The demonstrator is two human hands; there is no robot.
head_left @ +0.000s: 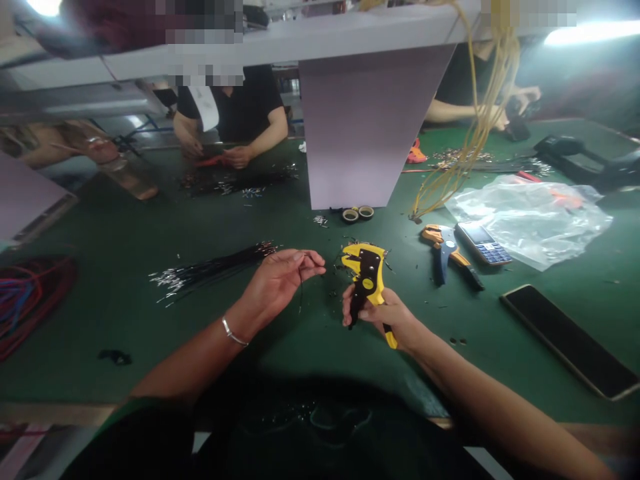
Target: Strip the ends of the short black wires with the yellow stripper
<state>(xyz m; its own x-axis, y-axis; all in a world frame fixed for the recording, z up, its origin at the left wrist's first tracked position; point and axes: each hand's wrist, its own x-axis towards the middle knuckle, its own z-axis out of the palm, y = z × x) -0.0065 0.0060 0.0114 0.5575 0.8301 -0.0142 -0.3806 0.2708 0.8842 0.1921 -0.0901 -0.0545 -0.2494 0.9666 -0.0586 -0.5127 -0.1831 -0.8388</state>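
Yellow wire stripper (367, 283) gripped in the right hand (387, 319); left hand (275, 283) pinches a thin black wire (301, 293).

Just behind the left hand (274, 288) was a thin silver bracelet (234, 331); the dark shirt (300, 433) had a sleeve with green edge (120, 412).

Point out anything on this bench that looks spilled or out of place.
Small dark scraps, probably wire insulation, lie scattered on the green work mat around the yellow wire stripper in the right hand. A keypad phone also looks out of place, lying among the tools.
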